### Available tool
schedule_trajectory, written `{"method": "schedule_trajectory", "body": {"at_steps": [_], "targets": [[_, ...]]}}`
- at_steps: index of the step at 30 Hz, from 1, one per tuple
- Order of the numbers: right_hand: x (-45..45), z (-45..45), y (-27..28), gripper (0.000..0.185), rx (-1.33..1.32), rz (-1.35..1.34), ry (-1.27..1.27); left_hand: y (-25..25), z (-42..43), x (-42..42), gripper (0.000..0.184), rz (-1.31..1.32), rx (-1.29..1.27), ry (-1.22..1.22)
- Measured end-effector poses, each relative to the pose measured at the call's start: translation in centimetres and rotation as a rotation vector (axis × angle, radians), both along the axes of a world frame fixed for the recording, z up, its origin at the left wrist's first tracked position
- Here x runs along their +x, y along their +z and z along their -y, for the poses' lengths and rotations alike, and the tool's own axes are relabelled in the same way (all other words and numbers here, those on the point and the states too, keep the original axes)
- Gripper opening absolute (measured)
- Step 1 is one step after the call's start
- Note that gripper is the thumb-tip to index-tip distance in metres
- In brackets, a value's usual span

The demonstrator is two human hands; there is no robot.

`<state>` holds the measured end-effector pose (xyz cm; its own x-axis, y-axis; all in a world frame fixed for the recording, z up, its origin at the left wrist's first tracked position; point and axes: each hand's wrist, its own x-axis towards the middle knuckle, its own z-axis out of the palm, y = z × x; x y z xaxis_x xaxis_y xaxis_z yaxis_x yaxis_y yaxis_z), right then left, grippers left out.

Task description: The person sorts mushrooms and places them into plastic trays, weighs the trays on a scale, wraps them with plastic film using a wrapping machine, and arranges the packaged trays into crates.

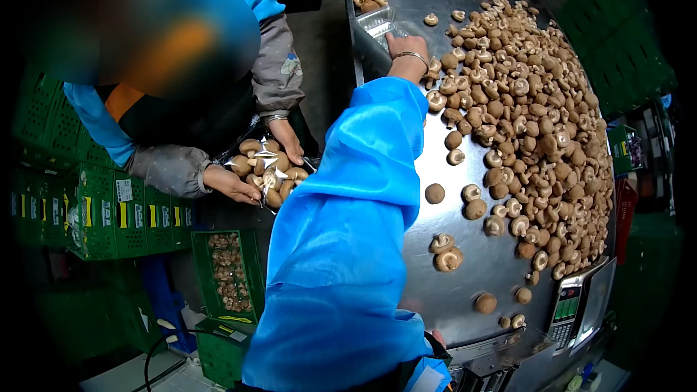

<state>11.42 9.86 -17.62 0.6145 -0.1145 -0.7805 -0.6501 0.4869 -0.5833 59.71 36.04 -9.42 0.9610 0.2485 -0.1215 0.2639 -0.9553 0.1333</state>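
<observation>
One silvery tray (375, 23), on the table (465, 297), at the left hand (408, 46); whether its fingers pinch or spread cannot be told. One heap of mushrooms (541, 120), uncountable. One scale (568, 311). Two co-worker's hands (286, 139), holding one filled pack (270, 167).

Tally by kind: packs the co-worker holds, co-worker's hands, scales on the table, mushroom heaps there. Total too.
Pack: 1
Co-worker's hands: 2
Scale: 1
Mushroom heap: 1
Total: 5

Looks like mushroom-packing workshop: metal worktop (421, 283) heaped with loose mushrooms (541, 123), digital scale (568, 308) at edge, film-wrapped mushroom pack (270, 167), green plastic crates (94, 210) stacked alongside.
</observation>
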Motion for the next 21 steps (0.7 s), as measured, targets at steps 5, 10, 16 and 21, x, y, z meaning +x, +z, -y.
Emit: {"method": "schedule_trajectory", "body": {"at_steps": [5, 10, 16, 21], "targets": [[7.2, -4.6, 0.5, 0.032, 0.045, 0.137, 0.167, -3.1, -0.6, 0.6, 0.027, 0.118, -0.135, 0.081], [13.0, -9.4, 0.7, 0.032, 0.078, 0.212, 0.233, -3.6, -3.2, 1.7, 0.039, -0.075, -0.217, 0.021], [16.4, -12.9, 0.1, 0.032, 0.088, 0.233, 0.251, -3.8, -4.8, 2.5, 0.042, -0.181, -0.197, -0.102], [17.7, -14.5, -0.4, 0.032, 0.084, 0.238, 0.264, -2.2, -5.1, 1.3, 0.047, -0.255, -0.263, -0.174]]}}
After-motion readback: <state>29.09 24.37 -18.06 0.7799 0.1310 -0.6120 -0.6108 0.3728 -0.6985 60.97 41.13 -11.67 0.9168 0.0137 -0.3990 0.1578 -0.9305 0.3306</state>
